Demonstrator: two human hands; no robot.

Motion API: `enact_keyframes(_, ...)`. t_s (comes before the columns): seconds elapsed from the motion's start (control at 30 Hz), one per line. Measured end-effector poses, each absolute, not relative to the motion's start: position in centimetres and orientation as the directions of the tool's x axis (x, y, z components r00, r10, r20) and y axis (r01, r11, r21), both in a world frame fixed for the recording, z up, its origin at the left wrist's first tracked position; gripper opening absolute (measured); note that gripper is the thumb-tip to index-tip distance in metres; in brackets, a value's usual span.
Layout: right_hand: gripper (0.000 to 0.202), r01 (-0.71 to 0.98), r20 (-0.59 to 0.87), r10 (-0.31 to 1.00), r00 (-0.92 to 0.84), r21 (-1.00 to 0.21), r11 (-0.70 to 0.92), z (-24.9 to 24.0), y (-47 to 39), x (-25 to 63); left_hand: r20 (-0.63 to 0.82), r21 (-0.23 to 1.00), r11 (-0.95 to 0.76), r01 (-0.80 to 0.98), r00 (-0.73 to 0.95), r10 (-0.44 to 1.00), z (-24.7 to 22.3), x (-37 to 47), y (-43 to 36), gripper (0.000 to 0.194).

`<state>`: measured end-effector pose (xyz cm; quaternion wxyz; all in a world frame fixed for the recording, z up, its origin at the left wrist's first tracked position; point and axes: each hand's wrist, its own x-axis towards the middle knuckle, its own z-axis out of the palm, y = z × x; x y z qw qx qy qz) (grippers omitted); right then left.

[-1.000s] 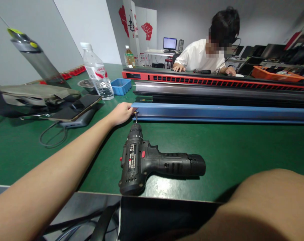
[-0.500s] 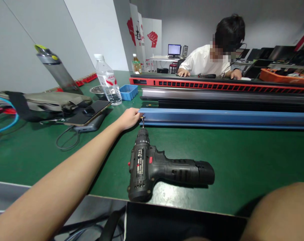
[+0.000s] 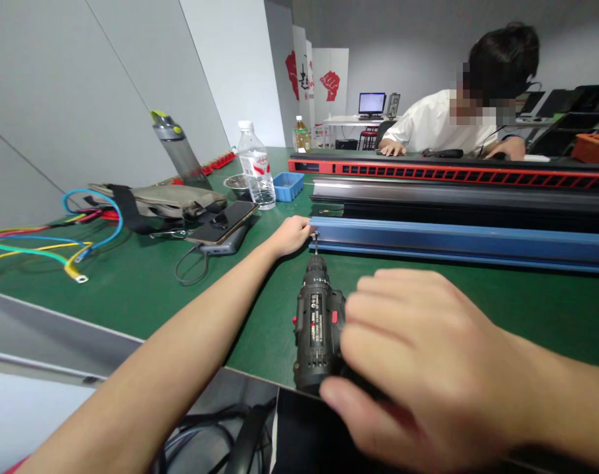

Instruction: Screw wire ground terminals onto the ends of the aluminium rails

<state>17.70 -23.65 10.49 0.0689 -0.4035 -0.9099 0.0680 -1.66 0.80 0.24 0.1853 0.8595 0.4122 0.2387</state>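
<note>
At the left end of a long blue metal rail (image 3: 428, 237), my left hand (image 3: 293, 236) is closed, its fingertips partly hidden behind the rail's end. A small brass-coloured piece (image 3: 315, 235) shows there, too small to name. The black cordless drill (image 3: 315, 336) lies on its side on the green table, its bit pointing away from me and meeting the rail end near that piece. My right hand (image 3: 418, 355) is curled over the drill's handle from the right, hiding most of it, with the thumb by the drill's rear.
Behind the blue rail lie a dark rail (image 3: 428, 194) and a black-and-red slotted one (image 3: 428, 170). A water bottle (image 3: 257, 168), blue bin (image 3: 288, 187), phone (image 3: 223, 222), bag (image 3: 166, 197) and coloured cables (image 3: 82, 250) are left. Across the table sits a person (image 3: 438, 122).
My right hand has come in from the lower right onto the drill's handle. My view has turned left, so the scene sits further right. My left hand stays at the rail's end.
</note>
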Motion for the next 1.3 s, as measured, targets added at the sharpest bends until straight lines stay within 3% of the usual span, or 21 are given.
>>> enact_keyframes(0.2,0.081,0.863,-0.129,0.857,-0.5,0.01,0.505,7.6,-21.6,17.6,0.285,0.52,-0.606,0.601,0.547,0.787,0.1,-1.6,1.0,0.032)
enact_keyframes(0.43,0.038,0.896,-0.233,0.866,-0.442,-0.168,0.411,6.3,-20.8,16.8,0.274,0.505,-0.589,0.63,0.531,0.802,0.2,-1.5,1.0,0.033)
enact_keyframes(0.7,0.033,0.905,-0.28,0.866,-0.415,-0.228,0.36,6.4,-20.2,17.0,0.283,0.497,-0.593,0.634,0.528,0.801,0.2,-1.4,1.0,0.033)
enact_keyframes(0.9,0.025,0.88,-0.238,0.858,-0.456,-0.266,0.394,6.3,-20.3,17.1,0.291,0.504,-0.6,0.622,0.531,0.796,0.2,-1.4,1.0,0.032)
enact_keyframes(1.3,0.025,0.875,-0.219,0.856,-0.468,-0.253,0.413,6.1,-20.2,17.2,0.276,0.566,-0.575,0.591,0.522,0.807,0.1,-1.2,1.1,0.036)
